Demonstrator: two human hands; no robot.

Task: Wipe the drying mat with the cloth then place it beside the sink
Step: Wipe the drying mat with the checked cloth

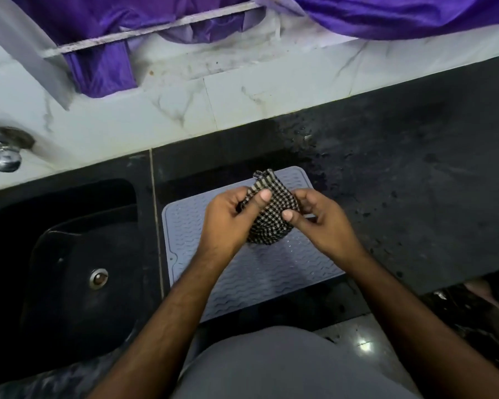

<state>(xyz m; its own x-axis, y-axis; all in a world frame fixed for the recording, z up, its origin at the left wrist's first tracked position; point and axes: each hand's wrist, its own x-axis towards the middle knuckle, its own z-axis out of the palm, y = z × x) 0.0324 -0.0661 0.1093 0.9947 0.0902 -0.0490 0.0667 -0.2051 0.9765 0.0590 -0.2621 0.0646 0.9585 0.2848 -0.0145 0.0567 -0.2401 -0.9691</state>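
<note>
Left hand (228, 223) has its thumb pressed on top of the checked cloth (268, 214) with the fingers curled under it, so it's gripping the left side of the bundle. Right hand (317, 223) pinches the right side, thumb tip on the cloth and the other fingers curled behind. Both hands hold the cloth bunched up into a ball above the mat (242, 272), can't tell if the bottom of it actually touches the mat or just hangs over it.

Mat is grey-blue with wavy ridges, lying flat on the black desk (401, 197), just right of the sink (78, 254) and running from mid desk to the near edge. Sink is black too, drain (98, 278) showing at the bottom. Tap (5, 152) sticks out from the marble wall far left. Desk to the right of the mat looks wet, lots of droplets. Purple fabric (386, 15) is draped along the far ledge up top.
</note>
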